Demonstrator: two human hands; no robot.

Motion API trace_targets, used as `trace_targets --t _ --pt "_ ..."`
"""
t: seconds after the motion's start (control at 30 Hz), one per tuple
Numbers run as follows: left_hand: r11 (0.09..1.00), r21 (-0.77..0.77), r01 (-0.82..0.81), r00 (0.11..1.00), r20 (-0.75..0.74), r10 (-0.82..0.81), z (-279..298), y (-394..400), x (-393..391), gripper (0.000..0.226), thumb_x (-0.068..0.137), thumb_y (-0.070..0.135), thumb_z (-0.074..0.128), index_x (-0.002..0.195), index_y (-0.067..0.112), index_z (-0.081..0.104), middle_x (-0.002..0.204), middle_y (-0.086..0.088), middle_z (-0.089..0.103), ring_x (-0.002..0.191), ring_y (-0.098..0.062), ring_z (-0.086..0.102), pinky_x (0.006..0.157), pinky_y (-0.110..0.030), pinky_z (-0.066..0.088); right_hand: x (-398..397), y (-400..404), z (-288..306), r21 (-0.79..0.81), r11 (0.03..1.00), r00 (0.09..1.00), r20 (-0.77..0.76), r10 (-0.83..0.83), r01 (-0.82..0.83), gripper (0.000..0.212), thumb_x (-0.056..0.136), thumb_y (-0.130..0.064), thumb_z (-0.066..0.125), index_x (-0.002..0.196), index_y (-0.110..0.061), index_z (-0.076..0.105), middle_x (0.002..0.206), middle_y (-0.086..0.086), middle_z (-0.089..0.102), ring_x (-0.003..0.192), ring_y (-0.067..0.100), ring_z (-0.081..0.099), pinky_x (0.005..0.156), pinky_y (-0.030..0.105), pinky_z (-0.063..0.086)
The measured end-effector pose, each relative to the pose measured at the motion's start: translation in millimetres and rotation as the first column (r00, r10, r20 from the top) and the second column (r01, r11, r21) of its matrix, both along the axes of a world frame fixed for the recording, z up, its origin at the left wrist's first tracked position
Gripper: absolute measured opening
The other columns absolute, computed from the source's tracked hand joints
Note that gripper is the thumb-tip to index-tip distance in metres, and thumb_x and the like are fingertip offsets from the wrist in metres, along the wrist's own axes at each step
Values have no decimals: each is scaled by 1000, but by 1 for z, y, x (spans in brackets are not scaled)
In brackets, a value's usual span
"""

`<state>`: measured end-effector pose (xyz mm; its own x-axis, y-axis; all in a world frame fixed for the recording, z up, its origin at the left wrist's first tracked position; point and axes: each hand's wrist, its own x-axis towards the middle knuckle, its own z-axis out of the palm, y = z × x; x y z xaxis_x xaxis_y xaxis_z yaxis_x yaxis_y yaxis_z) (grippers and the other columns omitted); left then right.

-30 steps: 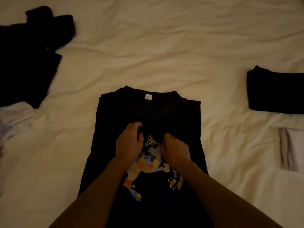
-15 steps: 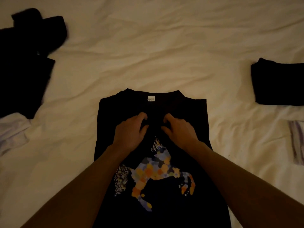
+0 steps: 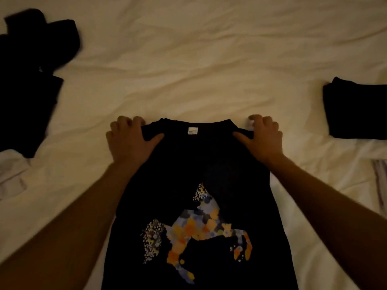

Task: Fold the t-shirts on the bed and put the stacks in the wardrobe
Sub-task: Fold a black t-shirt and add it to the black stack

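A black t-shirt (image 3: 194, 164) with an orange and blue print lies flat on the cream bed sheet (image 3: 188, 70), collar and white label away from me, its sides folded in. My left hand (image 3: 130, 139) grips the shirt's left shoulder, thumb on top and fingers curled over the top edge. My right hand (image 3: 261, 137) grips the right shoulder the same way. A folded black shirt (image 3: 356, 109) lies at the right edge of the bed.
A heap of unfolded black clothes (image 3: 29, 80) lies at the left, with a white garment (image 3: 12, 172) below it. A pale striped garment (image 3: 380, 181) shows at the right edge, below the folded shirt.
Both hands slid apart from the middle of the shirt's chest, up and outward to the two shoulder corners, and now hold the top edge.
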<state>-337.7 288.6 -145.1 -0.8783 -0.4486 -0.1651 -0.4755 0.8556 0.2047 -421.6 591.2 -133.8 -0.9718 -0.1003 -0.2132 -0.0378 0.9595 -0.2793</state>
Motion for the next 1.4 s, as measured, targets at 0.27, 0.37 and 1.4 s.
trace_targets --t 0.27,0.37,1.4 --pt "848 495 188 982 -76 -174 1 -30 -37 25 92 40 67 75 29 51 73 5 57 73 -21 56 61 -31 39 -40 14 -7 -208 968 977 134 169 -139 16 100 -25 52 97 -10 47 84 12 56 78 32 55 64 35 35" --pt "886 391 250 962 -204 -181 5 -23 -59 23 93 47 62 88 25 57 76 3 59 75 -22 56 66 -39 45 -59 17 -2 -196 972 992 0 128 -125 18 101 -24 51 102 -7 51 82 12 56 75 32 54 64 37 39" --pt "977 82 195 862 -489 -131 -6 33 3 48 100 40 45 138 10 47 138 -16 47 127 -36 41 101 -47 37 90 -13 -41 197 905 908 -114 403 -377 50 49 -10 91 64 -16 44 52 -2 45 38 10 17 43 15 -7"
